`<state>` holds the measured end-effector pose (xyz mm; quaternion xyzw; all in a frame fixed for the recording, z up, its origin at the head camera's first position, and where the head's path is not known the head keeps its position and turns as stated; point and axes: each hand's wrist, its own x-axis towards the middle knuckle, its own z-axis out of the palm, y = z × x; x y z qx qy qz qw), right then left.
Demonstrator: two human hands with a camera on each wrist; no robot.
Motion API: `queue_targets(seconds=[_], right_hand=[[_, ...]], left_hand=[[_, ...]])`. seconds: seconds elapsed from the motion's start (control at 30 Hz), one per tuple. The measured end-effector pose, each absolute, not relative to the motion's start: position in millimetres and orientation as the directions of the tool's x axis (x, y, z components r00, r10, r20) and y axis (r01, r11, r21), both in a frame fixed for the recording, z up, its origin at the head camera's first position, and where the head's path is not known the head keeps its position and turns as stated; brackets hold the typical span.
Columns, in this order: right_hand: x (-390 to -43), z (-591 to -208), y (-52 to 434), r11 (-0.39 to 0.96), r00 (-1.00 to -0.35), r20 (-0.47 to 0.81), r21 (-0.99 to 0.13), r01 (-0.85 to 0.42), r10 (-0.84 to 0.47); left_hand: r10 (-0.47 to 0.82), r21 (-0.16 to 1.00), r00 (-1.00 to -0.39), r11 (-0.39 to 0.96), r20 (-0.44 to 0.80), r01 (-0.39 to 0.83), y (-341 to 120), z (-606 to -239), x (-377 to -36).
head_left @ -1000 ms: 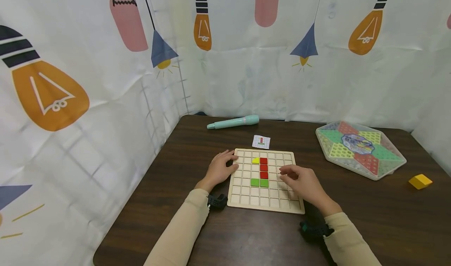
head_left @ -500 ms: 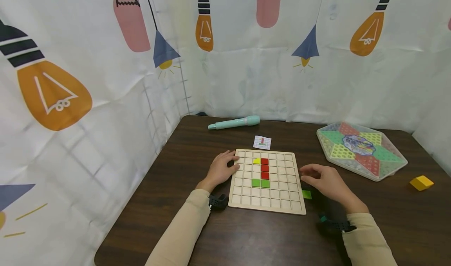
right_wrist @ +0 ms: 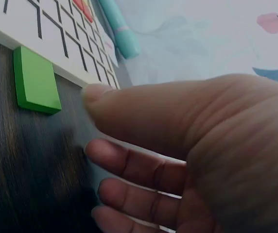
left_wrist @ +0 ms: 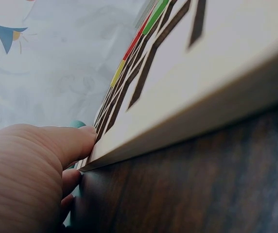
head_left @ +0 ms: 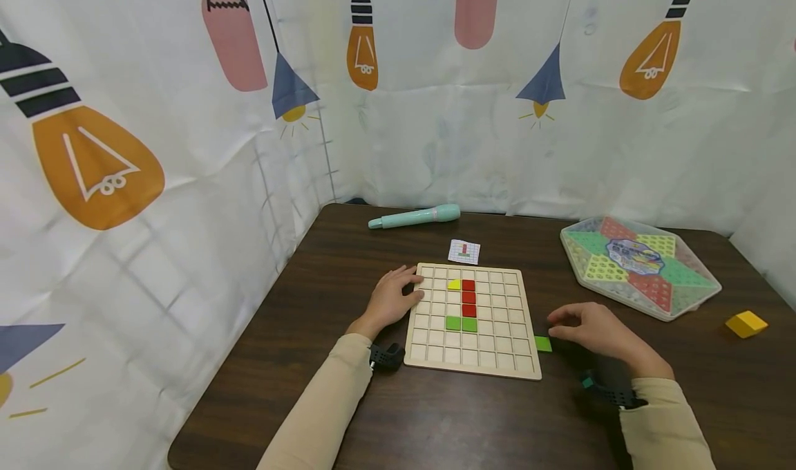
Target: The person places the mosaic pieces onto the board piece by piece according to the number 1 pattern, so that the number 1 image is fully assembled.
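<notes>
Swung off the wooden grid board (head_left: 470, 321) within the last second: right hand (head_left: 598, 334), now hovering over the dark table (head_left: 435, 421), fingers loosely curved and holding nothing, fingertips just beside a loose green tile (head_left: 543, 343) lying flat against the board's right edge. Pressed to the left edge, likely as a brace: left hand (head_left: 390, 297), fingers relaxed. Set within the grid: green, red and yellow tiles. Beyond: pattern card (head_left: 463, 251), teal pen (head_left: 414, 216), hexagonal tray (head_left: 639, 265).
</notes>
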<state>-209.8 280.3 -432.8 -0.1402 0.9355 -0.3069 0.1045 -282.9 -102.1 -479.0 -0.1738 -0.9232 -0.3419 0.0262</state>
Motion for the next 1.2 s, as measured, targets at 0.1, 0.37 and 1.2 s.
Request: queue_targets(seconds=[0.1, 0.37, 1.2], right_hand=[[-209.5, -433.1, 279.4, 0.764, -0.926, -0.122, -0.609, -0.214, -0.356], [-209.1, -433.9, 274.0, 0.738, -0.890, -0.124, -0.615, -0.278, -0.439], [-212.6, -440.2, 277.4, 0.827, -0.957, 0.038, -0.494, -0.269, -0.288]], left_hand=[[0.305, 0.626, -0.938, 0.702, 0.166, 0.339, -101.8, -478.7, -282.9], [0.299, 0.629, -0.941, 0.704, 0.159, 0.330, -101.9, -478.0, -282.9], [0.302, 0.610, -0.937, 0.713, 0.178, 0.345, -101.5, -478.8, -283.4]])
